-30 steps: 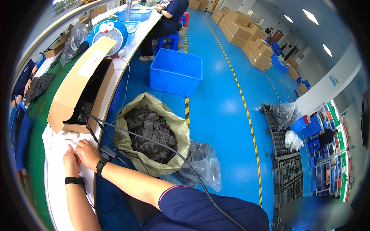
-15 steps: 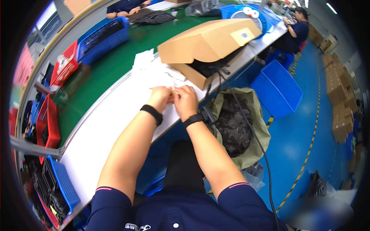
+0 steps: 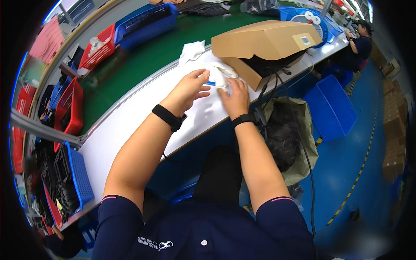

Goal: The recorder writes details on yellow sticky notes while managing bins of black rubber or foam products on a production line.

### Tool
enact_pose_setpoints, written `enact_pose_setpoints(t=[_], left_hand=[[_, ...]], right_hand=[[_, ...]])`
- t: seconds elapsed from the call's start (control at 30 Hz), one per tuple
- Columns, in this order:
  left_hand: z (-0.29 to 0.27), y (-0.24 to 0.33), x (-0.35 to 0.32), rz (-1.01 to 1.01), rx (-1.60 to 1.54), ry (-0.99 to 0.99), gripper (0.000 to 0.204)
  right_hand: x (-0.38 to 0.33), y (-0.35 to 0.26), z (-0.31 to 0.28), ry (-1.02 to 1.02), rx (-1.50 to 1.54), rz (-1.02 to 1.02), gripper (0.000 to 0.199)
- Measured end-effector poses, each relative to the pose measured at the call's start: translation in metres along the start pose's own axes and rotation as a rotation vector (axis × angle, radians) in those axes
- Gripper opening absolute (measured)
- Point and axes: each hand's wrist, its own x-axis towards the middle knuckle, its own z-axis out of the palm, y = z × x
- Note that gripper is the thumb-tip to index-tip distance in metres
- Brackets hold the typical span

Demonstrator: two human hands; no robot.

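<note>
We are looking down on a white table [image 3: 130, 130] with both hands up at about twelve o'clock from the body. The left hand [image 3: 190, 89] comes in from ten o'clock, fingers pinched together on a small blue strip [image 3: 211, 83], thumb and forefinger closed around its near end. The right hand [image 3: 236, 97] sits just beside it at two o'clock, pressed down and clamped on a bunch of crumpled white cloth [image 3: 221, 73]. The two hands are close together, nearly touching. The blue strip lies between them, its long axis running roughly nine to three, pointing from the left fingertips toward the cloth, so the left hand is the nearer to it. A second white cloth [image 3: 192, 50] lies well apart at eleven o'clock. Just past the bundle, at one o'clock, stands an open cardboard box [image 3: 264, 43] with dark cables spilling out. Down at four o'clock hangs a sack [image 3: 299, 130] of dark material.
</note>
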Motion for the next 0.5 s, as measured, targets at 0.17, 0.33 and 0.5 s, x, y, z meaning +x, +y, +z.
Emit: enact_pose_setpoints(t=[0.17, 0.33, 0.5], left_hand=[[-0.044, 0.025, -0.062, 0.084, -0.492, -0.06, 0.051], [-0.102, 0.011, -0.126, 0.307, -0.893, 0.026, 0.047], [-0.127, -0.009, -0.146, 0.544, -1.098, 0.16, 0.032]], right_hand=[[-0.007, 0.019, -0.008, 0.107, 0.092, -0.023, 0.019], [-0.068, -0.102, -0.011, 0.169, 0.382, 0.022, 0.022], [-0.164, -0.224, -0.032, -0.471, 1.012, 0.251, 0.056]])
